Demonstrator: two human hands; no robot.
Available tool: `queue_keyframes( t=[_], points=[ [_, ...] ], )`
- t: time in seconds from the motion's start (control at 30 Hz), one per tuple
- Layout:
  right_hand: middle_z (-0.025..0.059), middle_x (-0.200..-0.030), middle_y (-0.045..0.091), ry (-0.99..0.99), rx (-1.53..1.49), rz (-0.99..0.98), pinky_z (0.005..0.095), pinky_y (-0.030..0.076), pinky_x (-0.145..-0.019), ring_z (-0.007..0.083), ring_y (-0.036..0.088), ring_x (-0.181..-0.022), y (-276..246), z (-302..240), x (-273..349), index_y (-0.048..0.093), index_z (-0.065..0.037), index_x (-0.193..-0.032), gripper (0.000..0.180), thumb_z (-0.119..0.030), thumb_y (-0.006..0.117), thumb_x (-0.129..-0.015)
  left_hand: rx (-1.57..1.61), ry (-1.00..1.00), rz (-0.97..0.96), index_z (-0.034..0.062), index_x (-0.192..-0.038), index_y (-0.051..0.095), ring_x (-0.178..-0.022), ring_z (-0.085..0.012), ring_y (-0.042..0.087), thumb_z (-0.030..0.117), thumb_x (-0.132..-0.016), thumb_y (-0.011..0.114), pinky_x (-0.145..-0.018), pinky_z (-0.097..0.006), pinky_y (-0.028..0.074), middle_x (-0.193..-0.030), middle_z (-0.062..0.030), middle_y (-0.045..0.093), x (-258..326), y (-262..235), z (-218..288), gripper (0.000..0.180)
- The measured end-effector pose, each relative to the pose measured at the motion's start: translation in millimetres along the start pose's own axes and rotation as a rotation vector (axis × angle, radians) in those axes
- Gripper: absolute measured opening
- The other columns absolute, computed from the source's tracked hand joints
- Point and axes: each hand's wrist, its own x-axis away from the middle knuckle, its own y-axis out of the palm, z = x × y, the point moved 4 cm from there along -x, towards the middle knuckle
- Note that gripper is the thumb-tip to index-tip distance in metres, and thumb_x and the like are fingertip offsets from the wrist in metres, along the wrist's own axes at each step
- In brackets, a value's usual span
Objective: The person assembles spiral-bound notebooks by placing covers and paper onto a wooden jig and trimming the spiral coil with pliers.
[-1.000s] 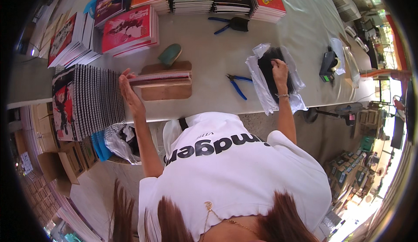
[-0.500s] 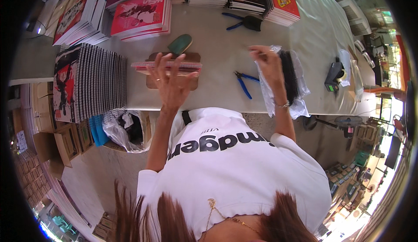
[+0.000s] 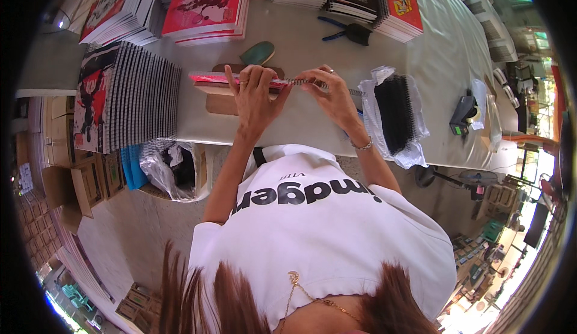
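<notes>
A thin notebook (image 3: 203, 78) with a pink-red cover stands on its edge over a brown board (image 3: 221, 104), in front of me. My left hand (image 3: 257, 101) is closed over the notebook's right part, steadying it. At its right end, my right hand (image 3: 334, 101) pinches a dark spiral binding coil (image 3: 354, 92), whose free end sticks out to the right. The coil's tip meets the notebook's edge; how far it is threaded I cannot tell. Behind the board lies a green, rounded block (image 3: 258, 53). Many black coils (image 3: 393, 115) lie on clear plastic wrap (image 3: 371, 103) to the right.
A tall stack of spiral-bound notebooks (image 3: 144, 97) stands on the left. Piles of books (image 3: 207, 9) line the table's far side. Blue-handled pliers (image 3: 350, 32) lie near them; another pair is mostly hidden by my right arm. A black tape dispenser (image 3: 463, 118) sits far right.
My right hand has moved left from the coil pile to the notebook's end, bringing a coil. My left hand has shifted slightly right and closed on the notebook. The view has shifted a little.
</notes>
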Motion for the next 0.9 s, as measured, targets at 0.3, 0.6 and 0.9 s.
queue_keyframes(
  t=[0.3, 0.6, 0.9],
  points=[
    [0.0082, -0.097, 0.059, -0.114, -0.167, 0.036, 0.0318, 0.046, -0.082, 0.0226, 0.056, -0.09, 7, 7, 2, 0.069, -0.005, -0.103, 0.021, -0.001, 0.068, -0.083, 0.025, 0.026, -0.045, 0.0166, -0.093, 0.056, -0.105, -0.0205, 0.049, 0.04, -0.077, 0.074, -0.113, -0.057, 0.011, -0.093, -0.0002, 0.052, 1, 1, -3, 0.034],
    [0.0086, -0.09, 0.058, -0.2, 0.028, -0.098, 0.033, 0.045, -0.071, 0.0207, 0.053, -0.079, 6, -6, 3, 0.066, -0.003, -0.106, 0.02, -0.003, 0.065, -0.087, -0.023, 0.073, -0.027, 0.0176, -0.096, 0.055, -0.099, -0.0188, 0.048, 0.045, -0.076, 0.071, -0.109, -0.052, 0.017, -0.092, 0.0018, 0.051, 8, -1, -5, 0.037],
    [0.0094, -0.091, 0.059, -0.227, 0.257, -0.013, 0.0354, 0.044, -0.066, 0.0264, 0.053, -0.075, 14, -7, 3, 0.06, 0.0, -0.095, 0.017, -0.015, 0.064, -0.089, -0.041, 0.054, -0.168, 0.0191, -0.099, 0.058, -0.096, -0.0151, 0.05, 0.038, -0.079, 0.068, -0.093, -0.043, 0.027, -0.092, 0.004, 0.053, -4, -6, -4, 0.029]
  ],
)
